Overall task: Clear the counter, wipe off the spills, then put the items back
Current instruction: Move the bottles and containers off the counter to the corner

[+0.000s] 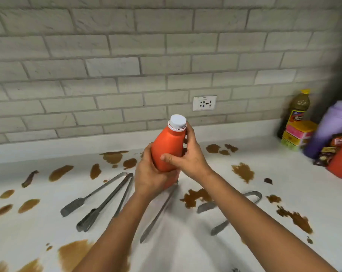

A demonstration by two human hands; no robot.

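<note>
Orange bottle [167, 148] held tilted above stained surface [244, 242]; left hand [149, 173] fingers wrapped round base, right hand [187, 156] fingers clamped on body. Tongs [107, 201] below.

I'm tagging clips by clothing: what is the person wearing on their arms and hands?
Nothing shows: the left hand and right hand are bare, without gloves, rings, watch or bracelets. Both forearms are uncovered down to the frame's bottom edge; no sleeve is visible.

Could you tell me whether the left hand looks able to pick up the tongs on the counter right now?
Probably not yet: the left hand grips the base of the orange bottle, as does the right hand. The tongs lie uncovered just below, so nothing else blocks them.
</note>
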